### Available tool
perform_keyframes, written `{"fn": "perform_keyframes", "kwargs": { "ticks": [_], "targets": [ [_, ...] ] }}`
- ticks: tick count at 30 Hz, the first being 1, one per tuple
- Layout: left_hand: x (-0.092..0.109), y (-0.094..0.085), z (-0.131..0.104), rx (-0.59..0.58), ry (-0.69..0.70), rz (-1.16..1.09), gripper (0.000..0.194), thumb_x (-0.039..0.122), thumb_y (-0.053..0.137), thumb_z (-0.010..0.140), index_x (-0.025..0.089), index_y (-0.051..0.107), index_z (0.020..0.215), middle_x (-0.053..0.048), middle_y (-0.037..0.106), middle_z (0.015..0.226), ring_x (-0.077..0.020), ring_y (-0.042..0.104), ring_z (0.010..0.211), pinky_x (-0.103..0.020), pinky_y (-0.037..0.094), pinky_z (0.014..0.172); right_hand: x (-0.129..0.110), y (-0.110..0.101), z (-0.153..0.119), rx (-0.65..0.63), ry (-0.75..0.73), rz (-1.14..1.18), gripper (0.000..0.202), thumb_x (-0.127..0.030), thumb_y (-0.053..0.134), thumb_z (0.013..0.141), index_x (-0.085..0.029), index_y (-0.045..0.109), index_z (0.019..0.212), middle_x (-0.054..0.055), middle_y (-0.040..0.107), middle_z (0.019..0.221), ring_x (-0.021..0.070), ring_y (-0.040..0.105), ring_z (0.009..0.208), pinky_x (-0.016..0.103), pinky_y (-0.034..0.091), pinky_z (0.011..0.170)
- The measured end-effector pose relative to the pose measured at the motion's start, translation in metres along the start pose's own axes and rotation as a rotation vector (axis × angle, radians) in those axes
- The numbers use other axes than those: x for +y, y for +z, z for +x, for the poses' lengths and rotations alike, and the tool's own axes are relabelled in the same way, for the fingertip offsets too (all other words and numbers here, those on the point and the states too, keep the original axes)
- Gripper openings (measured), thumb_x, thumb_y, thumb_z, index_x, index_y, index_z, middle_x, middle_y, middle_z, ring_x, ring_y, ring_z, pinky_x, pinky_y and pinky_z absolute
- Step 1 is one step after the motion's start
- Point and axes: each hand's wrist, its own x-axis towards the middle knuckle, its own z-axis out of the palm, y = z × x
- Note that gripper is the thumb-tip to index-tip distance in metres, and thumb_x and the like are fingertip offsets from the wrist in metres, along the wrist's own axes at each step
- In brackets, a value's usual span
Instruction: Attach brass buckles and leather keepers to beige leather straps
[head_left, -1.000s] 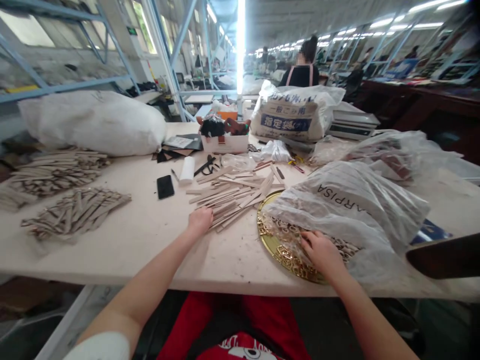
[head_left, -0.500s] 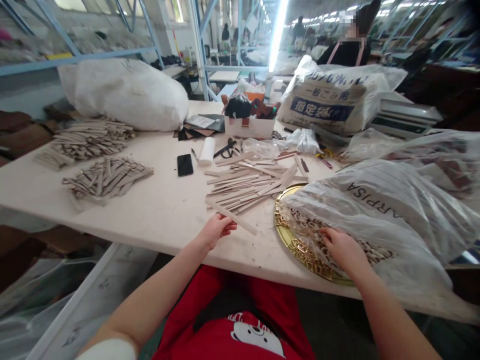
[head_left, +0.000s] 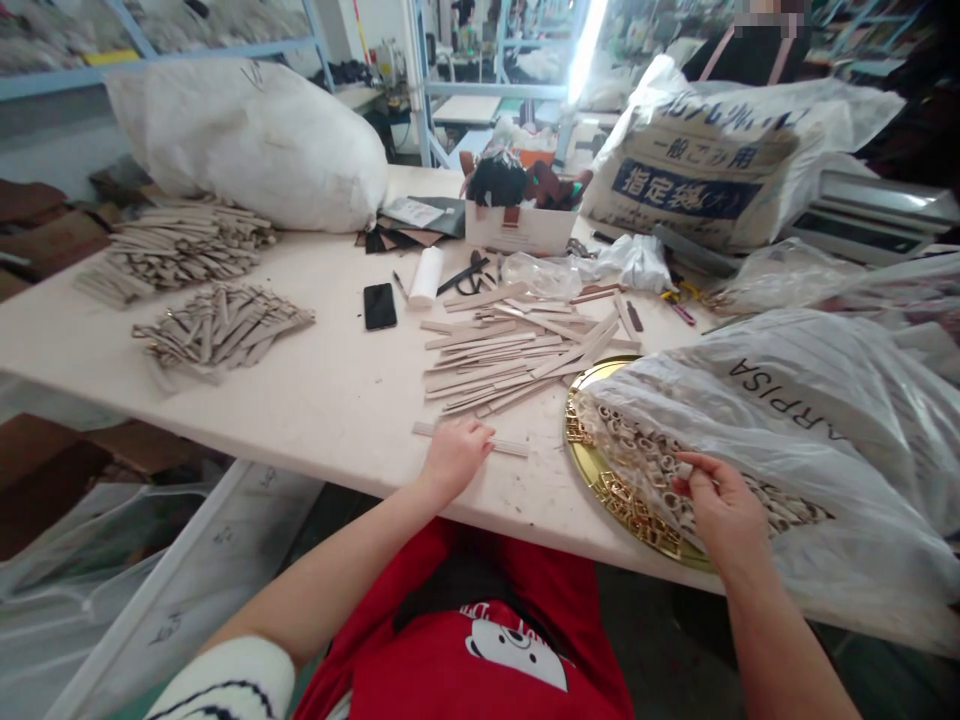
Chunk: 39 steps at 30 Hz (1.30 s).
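My left hand [head_left: 457, 458] is closed on a flat beige strip [head_left: 512, 449] near the front edge of the table; the strip's two ends stick out either side. Just beyond it lies a loose heap of similar strips [head_left: 495, 360]. Over a round gold tray [head_left: 576, 452], my right hand [head_left: 729, 508] has thumb and fingers pinched together; whatever is between them is too small to make out. Beneath those fingers are many small beige rings [head_left: 651, 452], partly under clear plastic. Gold metal pieces [head_left: 634, 515] line the tray's near rim.
Two piles of finished-looking strips [head_left: 225, 325] lie at left, beside a big white sack [head_left: 255, 150]. A phone [head_left: 379, 306], a white roll [head_left: 427, 277] and a box [head_left: 517, 228] stand mid-table. A plastic bag [head_left: 817, 400] covers the tray's right part. A printed sack [head_left: 697, 170] stands behind.
My left hand has turned palm-down and lowered the strip toward the tabletop. My right hand has risen slightly from the rings, fingers pinched. The view has tilted downward.
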Motion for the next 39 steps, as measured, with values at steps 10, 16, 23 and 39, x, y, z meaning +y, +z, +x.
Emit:
{"fn": "perform_keyframes", "kwargs": {
  "ticks": [10, 16, 23, 39],
  "targets": [
    [0.005, 0.0, 0.011, -0.131, -0.033, -0.035, 0.005, 0.021, 0.052, 0.073, 0.017, 0.051, 0.071, -0.007, 0.06, 0.079, -0.0201, 0.055, 0.082, -0.032, 0.042, 0.075, -0.044, 0.043, -0.044, -0.269, 0.473, 0.949, 0.025, -0.028, 0.073, 0.061, -0.021, 0.064, 0.083, -0.001, 0.062, 0.083, 0.0075, 0.056, 0.061, 0.022, 0.052, 0.061],
    [0.035, -0.007, -0.01, -0.537, -0.488, -1.155, 0.011, 0.023, 0.048, 0.073, 0.018, 0.038, 0.074, 0.002, 0.056, 0.064, -0.0052, 0.048, 0.045, -0.017, 0.038, 0.045, -0.061, 0.07, -0.065, -0.443, 0.555, 1.023, 0.024, -0.03, 0.076, 0.059, -0.019, 0.062, 0.076, -0.003, 0.061, 0.071, 0.0041, 0.051, 0.052, 0.015, 0.046, 0.049],
    [0.033, 0.004, -0.018, -0.726, -0.609, -1.615, 0.015, 0.021, 0.054, 0.072, 0.016, 0.041, 0.076, 0.005, 0.051, 0.06, -0.0001, 0.036, 0.036, -0.012, 0.026, 0.036, -0.076, 0.074, -0.07, -0.438, 0.659, 1.134, 0.022, -0.026, 0.077, 0.058, -0.021, 0.061, 0.072, -0.004, 0.066, 0.075, 0.007, 0.059, 0.061, 0.019, 0.051, 0.06],
    [0.046, 0.008, -0.031, -0.379, -0.16, -0.642, 0.027, 0.035, 0.037, 0.084, 0.016, 0.053, 0.073, 0.004, 0.049, 0.052, -0.0095, 0.045, 0.048, -0.021, 0.033, 0.051, -0.071, 0.083, -0.081, -0.508, 0.64, 1.074, 0.031, -0.03, 0.074, 0.063, -0.023, 0.064, 0.091, -0.003, 0.063, 0.076, 0.0069, 0.057, 0.06, 0.019, 0.049, 0.061]
  ]
}}
